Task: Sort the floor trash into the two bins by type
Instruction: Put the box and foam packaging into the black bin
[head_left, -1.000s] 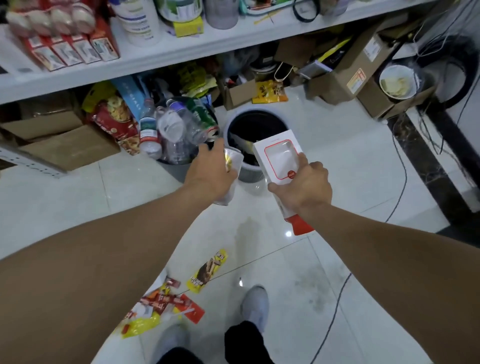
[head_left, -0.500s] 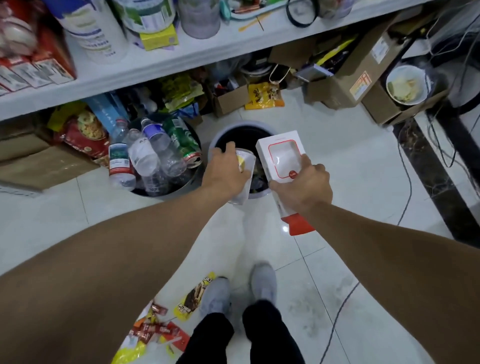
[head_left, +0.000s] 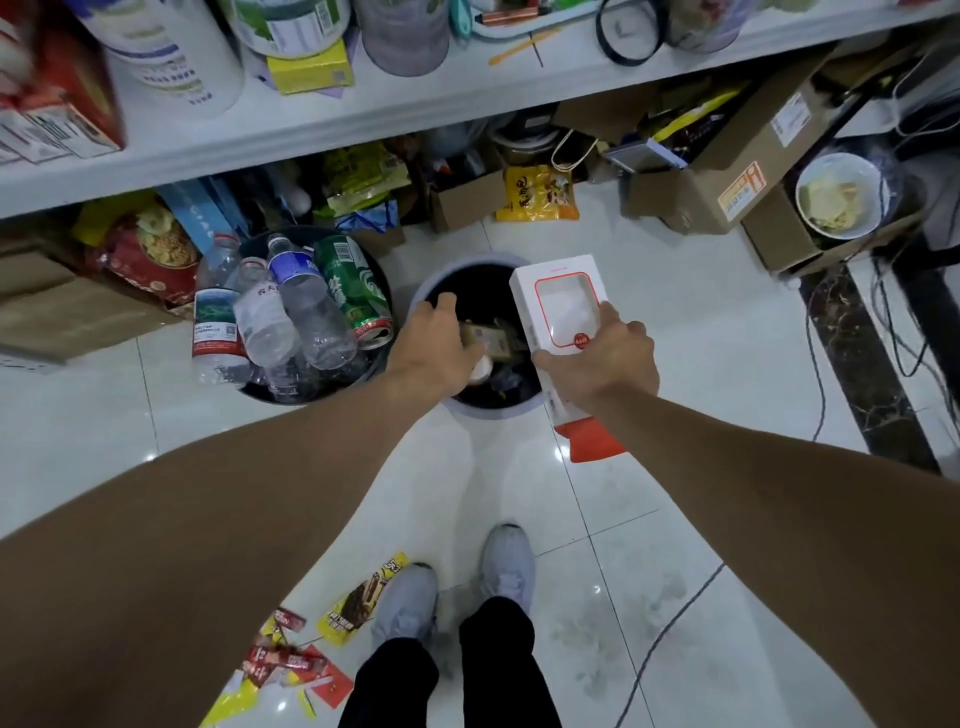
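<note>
My left hand (head_left: 434, 345) hangs over the white-rimmed bin (head_left: 498, 411) with its thumb spread and nothing visibly in its fingers. A pale cup (head_left: 480, 370) lies just under it inside the black liner, among other scraps. My right hand (head_left: 605, 364) grips a white box with an orange-outlined window (head_left: 563, 306) above the bin's right rim. To the left stands a dark bin (head_left: 270, 393) heaped with plastic bottles (head_left: 291, 306) and a green can (head_left: 353, 286). A yellow wrapper (head_left: 358, 603) and red wrappers (head_left: 291, 662) lie on the tiles by my feet.
A white shelf (head_left: 415, 111) loaded with tubs and cartons runs overhead. Cardboard boxes (head_left: 727, 182), snack bags (head_left: 537, 200) and a bowl (head_left: 836, 195) crowd the space beneath it. A black cable (head_left: 670, 618) crosses the tiles on the right. My shoes (head_left: 506, 564) stand just behind the bins.
My left hand let go of the clear cup, which now lies in the white-rimmed bin. I stepped closer to the bins. The right hand still holds the box.
</note>
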